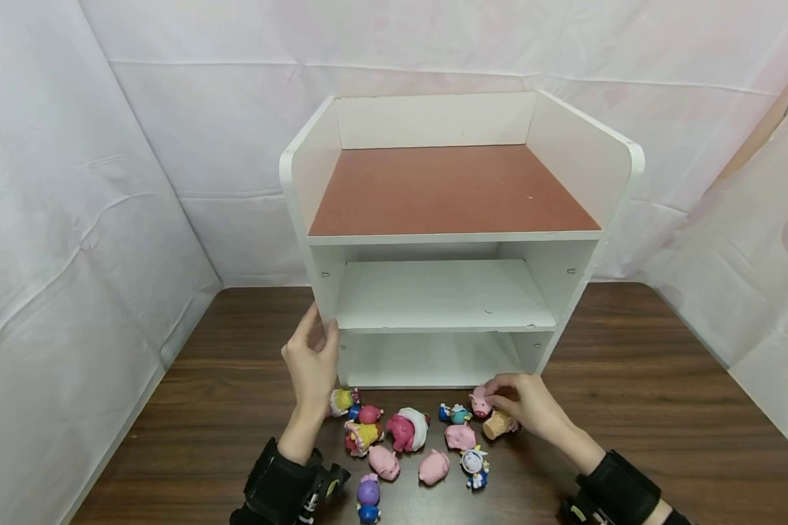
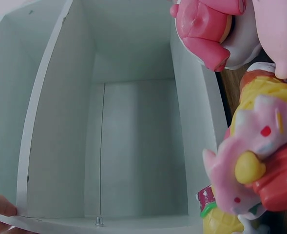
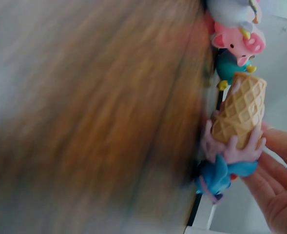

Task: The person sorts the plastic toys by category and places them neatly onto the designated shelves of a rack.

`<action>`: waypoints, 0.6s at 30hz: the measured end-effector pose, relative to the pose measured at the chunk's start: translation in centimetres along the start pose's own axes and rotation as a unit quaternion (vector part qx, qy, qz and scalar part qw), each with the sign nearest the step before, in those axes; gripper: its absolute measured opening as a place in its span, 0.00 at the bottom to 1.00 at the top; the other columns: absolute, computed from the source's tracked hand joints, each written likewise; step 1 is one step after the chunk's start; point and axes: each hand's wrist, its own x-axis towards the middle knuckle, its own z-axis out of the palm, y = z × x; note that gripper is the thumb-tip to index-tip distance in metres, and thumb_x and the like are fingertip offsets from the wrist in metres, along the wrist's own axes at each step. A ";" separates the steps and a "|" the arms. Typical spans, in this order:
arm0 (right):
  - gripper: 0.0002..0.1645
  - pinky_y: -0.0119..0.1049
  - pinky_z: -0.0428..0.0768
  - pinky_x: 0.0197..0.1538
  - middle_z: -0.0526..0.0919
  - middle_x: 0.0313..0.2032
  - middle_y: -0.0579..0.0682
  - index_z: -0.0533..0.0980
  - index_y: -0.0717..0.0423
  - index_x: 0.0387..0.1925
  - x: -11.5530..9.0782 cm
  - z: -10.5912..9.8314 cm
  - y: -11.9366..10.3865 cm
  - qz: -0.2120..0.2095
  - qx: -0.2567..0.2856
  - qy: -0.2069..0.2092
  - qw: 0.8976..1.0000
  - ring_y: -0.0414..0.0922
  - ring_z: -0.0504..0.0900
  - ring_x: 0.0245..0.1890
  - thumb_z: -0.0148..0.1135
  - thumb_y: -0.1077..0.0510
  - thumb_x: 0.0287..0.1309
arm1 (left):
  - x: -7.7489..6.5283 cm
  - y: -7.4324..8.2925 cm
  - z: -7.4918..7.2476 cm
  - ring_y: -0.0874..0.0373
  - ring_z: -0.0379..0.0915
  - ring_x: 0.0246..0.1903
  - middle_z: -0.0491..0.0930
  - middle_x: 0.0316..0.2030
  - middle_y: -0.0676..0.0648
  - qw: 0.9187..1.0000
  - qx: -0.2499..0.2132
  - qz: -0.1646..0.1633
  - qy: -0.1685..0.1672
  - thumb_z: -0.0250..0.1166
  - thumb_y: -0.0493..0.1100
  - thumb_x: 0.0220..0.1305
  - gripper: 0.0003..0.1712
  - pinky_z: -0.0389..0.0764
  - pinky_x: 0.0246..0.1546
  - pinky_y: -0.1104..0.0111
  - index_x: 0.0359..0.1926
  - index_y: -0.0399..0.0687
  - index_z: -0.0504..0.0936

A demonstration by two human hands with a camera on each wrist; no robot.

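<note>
My left hand grips the left side panel of a white shelf unit; in the left wrist view, fingertips show at the panel beside the middle shelf. My right hand pinches a small pink pig figurine in front of the bottom shelf. Just below those fingers lies an ice-cream-cone figurine with a waffle pattern. In the right wrist view, the cone and its blue-and-pink end cover the fingertips of the right hand.
Several toy figurines lie on the dark wooden table before the shelf, among them a pink-and-white figure, pink pigs and a purple-and-blue figure. The unit has a brown top board. White cloth hangs around the table.
</note>
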 end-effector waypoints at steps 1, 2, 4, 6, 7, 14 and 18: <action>0.03 0.30 0.77 0.29 0.82 0.31 0.48 0.79 0.55 0.26 -0.1 -0.1 0.1 -0.007 -0.002 0.008 1.000 0.38 0.78 0.28 0.63 0.65 0.47 | 0.0 0.0 0.0 0.44 0.74 0.41 0.75 0.45 0.35 1.000 0.001 0.002 -0.001 0.58 0.27 0.55 0.21 0.76 0.34 0.64 0.52 0.33 0.72; 0.05 0.30 0.77 0.29 0.82 0.31 0.49 0.79 0.54 0.26 -0.2 -0.2 0.2 -0.014 -0.001 0.016 1.000 0.39 0.78 0.28 0.64 0.67 0.46 | 0.0 0.0 0.0 0.44 0.75 0.40 0.75 0.45 0.34 1.000 0.002 0.004 -0.001 0.58 0.27 0.54 0.21 0.76 0.33 0.65 0.52 0.33 0.73; 0.07 0.30 0.77 0.29 0.82 0.31 0.48 0.79 0.54 0.26 -0.3 -0.3 0.3 -0.024 -0.004 0.035 0.999 0.39 0.79 0.28 0.64 0.68 0.44 | 0.1 -0.1 0.0 0.43 0.75 0.40 0.75 0.44 0.34 1.000 0.004 0.008 -0.003 0.58 0.26 0.54 0.21 0.76 0.33 0.65 0.51 0.32 0.73; 0.08 0.29 0.78 0.31 0.82 0.30 0.47 0.79 0.53 0.25 -0.4 -0.6 0.3 -0.034 -0.009 0.054 0.998 0.39 0.79 0.31 0.65 0.69 0.43 | 0.2 -0.1 0.0 0.43 0.75 0.39 0.76 0.43 0.33 1.000 0.007 0.010 -0.005 0.58 0.26 0.53 0.21 0.76 0.32 0.65 0.51 0.31 0.73; 0.09 0.29 0.78 0.30 0.82 0.30 0.47 0.79 0.53 0.25 -0.5 -0.8 0.2 -0.036 -0.005 0.060 0.998 0.39 0.79 0.31 0.65 0.69 0.43 | 0.2 0.0 -0.1 0.43 0.75 0.39 0.76 0.43 0.33 1.000 0.010 0.010 -0.005 0.58 0.26 0.53 0.21 0.77 0.32 0.65 0.51 0.31 0.73; 0.11 0.28 0.78 0.31 0.83 0.30 0.48 0.79 0.54 0.26 -0.7 -2.6 -1.3 -0.086 -0.004 0.090 0.992 0.41 0.80 0.30 0.65 0.71 0.41 | 0.7 0.2 -0.1 0.45 0.74 0.42 0.77 0.43 0.35 0.999 0.049 0.014 -0.018 0.59 0.27 0.52 0.22 0.76 0.35 0.62 0.51 0.32 0.73; 0.13 0.25 0.77 0.32 0.83 0.30 0.47 0.79 0.53 0.26 -0.7 -4.3 -2.9 -0.113 -0.025 0.091 0.989 0.41 0.81 0.31 0.65 0.72 0.40 | 1.0 0.1 -0.1 0.46 0.73 0.44 0.76 0.44 0.36 0.997 0.064 0.020 -0.030 0.59 0.27 0.52 0.22 0.75 0.39 0.57 0.51 0.32 0.73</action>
